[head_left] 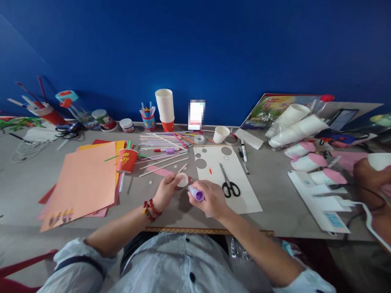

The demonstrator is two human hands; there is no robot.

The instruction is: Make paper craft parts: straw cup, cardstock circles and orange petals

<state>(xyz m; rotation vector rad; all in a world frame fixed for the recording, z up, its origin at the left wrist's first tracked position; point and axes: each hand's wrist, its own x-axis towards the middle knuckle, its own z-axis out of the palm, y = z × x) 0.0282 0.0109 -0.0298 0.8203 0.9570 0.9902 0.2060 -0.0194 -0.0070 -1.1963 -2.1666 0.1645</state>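
Between its thumb and fingers, my left hand [166,190] pinches a small white paper disc [182,180] above the table. A purple glue stick [197,194] is gripped in my right hand [212,198], just to the right of the disc. Whether its tip touches the disc I cannot tell. Beside my right hand lies a white sheet [241,202] with round holes cut in it, and black-handled scissors [230,187] rest on that sheet. A pink paper strip [159,171] and thin paper sticks [165,165] lie beyond my left hand.
At left are stacked coloured papers [88,175] and a red paper cup [126,160]. White stacked cups [165,106] stand near the blue wall. To the right lie a white power strip [317,203], bagged cups [293,128] and another person's hand [369,179] at a white cup.
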